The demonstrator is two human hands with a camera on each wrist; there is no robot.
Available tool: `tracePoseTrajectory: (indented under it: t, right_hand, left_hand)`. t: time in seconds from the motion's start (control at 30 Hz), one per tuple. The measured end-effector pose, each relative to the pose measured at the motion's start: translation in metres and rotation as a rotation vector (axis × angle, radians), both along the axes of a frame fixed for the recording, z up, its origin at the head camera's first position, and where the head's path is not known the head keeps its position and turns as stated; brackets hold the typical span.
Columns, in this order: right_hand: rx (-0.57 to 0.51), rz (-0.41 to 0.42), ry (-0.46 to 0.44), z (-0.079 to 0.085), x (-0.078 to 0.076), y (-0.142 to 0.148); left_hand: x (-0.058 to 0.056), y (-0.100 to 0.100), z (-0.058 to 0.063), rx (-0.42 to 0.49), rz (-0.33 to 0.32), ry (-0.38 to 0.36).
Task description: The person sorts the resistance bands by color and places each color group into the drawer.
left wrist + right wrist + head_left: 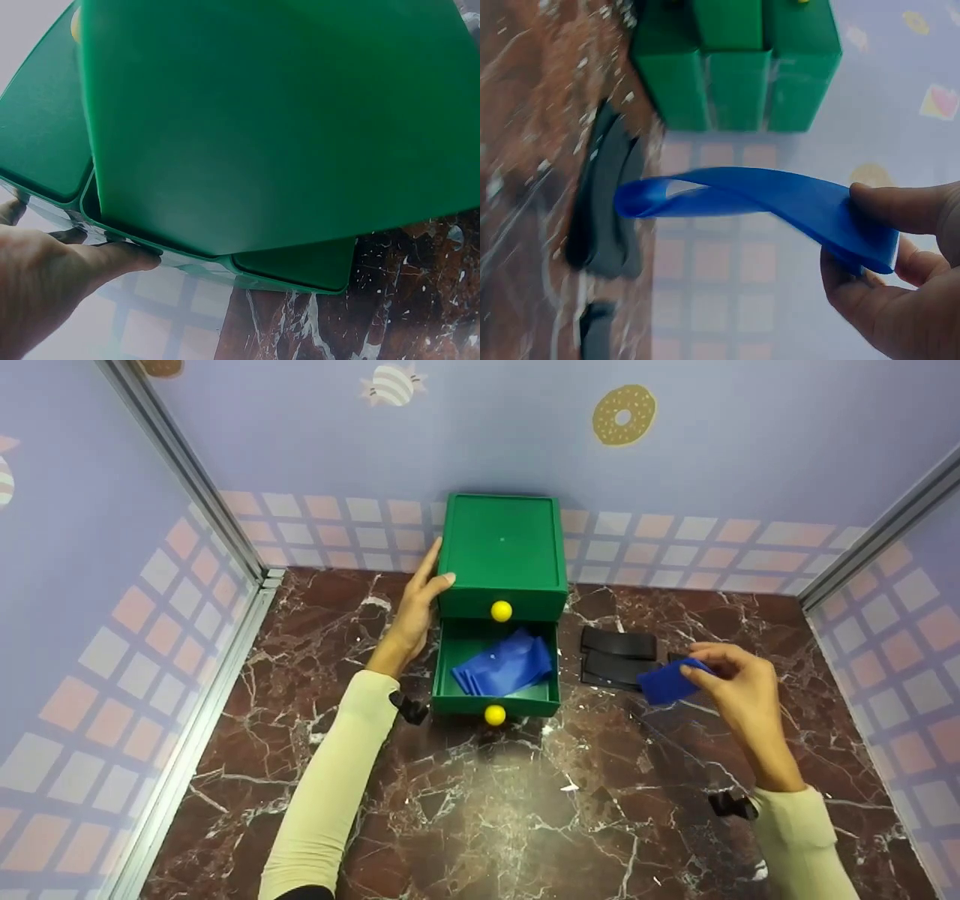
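Observation:
A green drawer cabinet stands against the back wall, its middle drawer pulled out by its yellow knob side. Inside that drawer lie several folded blue bands. My left hand rests on the cabinet's left side, fingers extended along it and thumb near the top front corner; in the left wrist view the drawer's green side fills most of the frame. My right hand pinches one end of a blue loop band between thumb and fingers, right of the cabinet. The band's free end curves out toward the cabinet.
Several folded black bands lie on the brown marbled table right of the cabinet, partly beneath the held band in the head view. Patterned panels enclose the table at the back and both sides. A yellow knob sticks out from the drawer front.

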State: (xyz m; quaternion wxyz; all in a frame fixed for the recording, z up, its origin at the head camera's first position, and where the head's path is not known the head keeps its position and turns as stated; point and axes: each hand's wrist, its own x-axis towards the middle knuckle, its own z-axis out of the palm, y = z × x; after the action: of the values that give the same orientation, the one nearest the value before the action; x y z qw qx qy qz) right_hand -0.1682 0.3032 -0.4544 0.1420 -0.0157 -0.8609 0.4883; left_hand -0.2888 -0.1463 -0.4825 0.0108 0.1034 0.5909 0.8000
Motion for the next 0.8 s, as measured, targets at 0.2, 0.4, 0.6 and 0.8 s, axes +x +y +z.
tracePoseTrajectory:
  t: [0.2, 0.4, 0.6, 0.8]
  right_hand:
    - [0.017, 0.080, 0.050, 0.024, -0.008, -0.029]
    - [0.062, 0.144, 0.090, 0.044, -0.015, -0.055]
    - [0.016, 0.206, 0.108, 0.062, -0.021, -0.080]
    - [-0.034, 0.255, 0.105, 0.070, -0.029, -0.107]
  left_hand:
    - [0.000, 0.000, 0.000, 0.003, 0.002, 0.007]
    - [0.000, 0.001, 0.001, 0.006, 0.001, 0.005]
    - [0.000, 0.001, 0.000, 0.009, -0.007, -0.005]
    - [-0.001, 0.000, -0.002, 0.005, 0.004, -0.006]
